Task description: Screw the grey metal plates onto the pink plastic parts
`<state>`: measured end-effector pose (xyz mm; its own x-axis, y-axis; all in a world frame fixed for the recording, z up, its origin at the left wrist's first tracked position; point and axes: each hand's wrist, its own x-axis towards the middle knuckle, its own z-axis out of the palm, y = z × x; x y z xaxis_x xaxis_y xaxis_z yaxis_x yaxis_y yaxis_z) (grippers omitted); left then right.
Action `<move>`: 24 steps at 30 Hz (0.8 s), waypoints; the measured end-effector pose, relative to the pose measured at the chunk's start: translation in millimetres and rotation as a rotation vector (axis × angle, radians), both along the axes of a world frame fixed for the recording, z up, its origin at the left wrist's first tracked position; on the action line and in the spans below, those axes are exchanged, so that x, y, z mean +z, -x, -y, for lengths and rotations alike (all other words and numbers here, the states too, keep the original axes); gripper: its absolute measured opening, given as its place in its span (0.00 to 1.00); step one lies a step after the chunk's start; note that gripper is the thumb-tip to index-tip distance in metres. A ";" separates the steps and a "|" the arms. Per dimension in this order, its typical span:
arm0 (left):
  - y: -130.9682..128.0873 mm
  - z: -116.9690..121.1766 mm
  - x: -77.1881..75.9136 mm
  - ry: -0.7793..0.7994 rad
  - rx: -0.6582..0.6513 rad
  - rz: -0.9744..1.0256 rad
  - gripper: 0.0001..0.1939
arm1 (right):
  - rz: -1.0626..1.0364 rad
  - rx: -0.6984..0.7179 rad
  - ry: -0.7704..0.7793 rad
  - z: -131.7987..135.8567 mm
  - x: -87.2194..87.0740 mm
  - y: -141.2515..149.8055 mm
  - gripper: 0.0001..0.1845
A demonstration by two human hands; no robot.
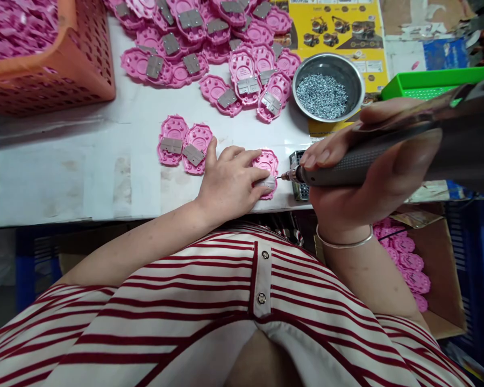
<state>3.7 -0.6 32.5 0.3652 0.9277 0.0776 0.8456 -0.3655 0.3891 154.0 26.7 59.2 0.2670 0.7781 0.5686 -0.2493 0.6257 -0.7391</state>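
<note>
My left hand [232,180] holds a pink plastic shell [266,159] down on the table near its front edge, fingertips on its right side and on the grey metal plate [267,184] set in it. In my right hand [347,188] is an electric screwdriver [363,161], lying nearly level, fingers wrapped round its dark body. Its thin bit [279,177] points left and reaches the shell's right edge; whether it touches a screw I cannot tell. Two more pink shells with metal plates [172,145] lie just left of my left hand.
A steel bowl of small screws [328,57] stands beyond the screwdriver, beside a small black tray [296,193]. Many pink shells [213,27] are heaped at the back. An orange basket [91,59] stands left, a green tray [419,78] right. Below sits a cardboard box [439,269] of pink parts.
</note>
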 end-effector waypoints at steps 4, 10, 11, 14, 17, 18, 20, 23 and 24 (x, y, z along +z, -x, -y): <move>0.1 -0.2 -0.4 0.002 -0.003 0.008 0.10 | -0.009 0.069 0.052 -0.9 -1.1 -0.2 0.15; -0.3 -0.1 -0.1 0.014 0.002 0.007 0.10 | 0.000 0.064 0.031 -2.5 -5.4 0.2 0.15; -0.5 0.0 0.1 0.016 0.003 0.006 0.10 | 0.007 0.052 0.027 -2.6 -6.3 0.3 0.15; -1.1 0.3 0.9 0.019 0.008 0.002 0.10 | 0.032 0.039 0.018 -1.8 -8.4 0.8 0.14; -1.7 0.4 1.7 0.026 0.011 -0.004 0.10 | 0.037 0.015 0.047 -0.7 -9.1 2.5 0.15; -1.9 0.3 1.8 0.027 0.011 -0.005 0.10 | 0.045 0.003 0.050 -0.7 -9.1 3.5 0.15; -2.2 -0.4 1.8 0.031 0.008 -0.006 0.10 | 0.101 -0.022 0.056 -1.7 -9.3 5.7 0.15; -2.9 -2.2 1.7 0.039 0.009 -0.005 0.09 | 0.218 -0.097 0.078 -5.3 -11.5 8.0 0.20; -3.1 -2.9 1.8 0.045 0.011 -0.006 0.08 | 0.257 -0.095 0.110 -6.8 -13.0 8.2 0.22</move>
<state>6.8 2.3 34.4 0.3557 0.9340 0.0338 0.8517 -0.3389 0.3998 145.8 33.5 46.2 0.1999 0.8174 0.5403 0.0102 0.5496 -0.8353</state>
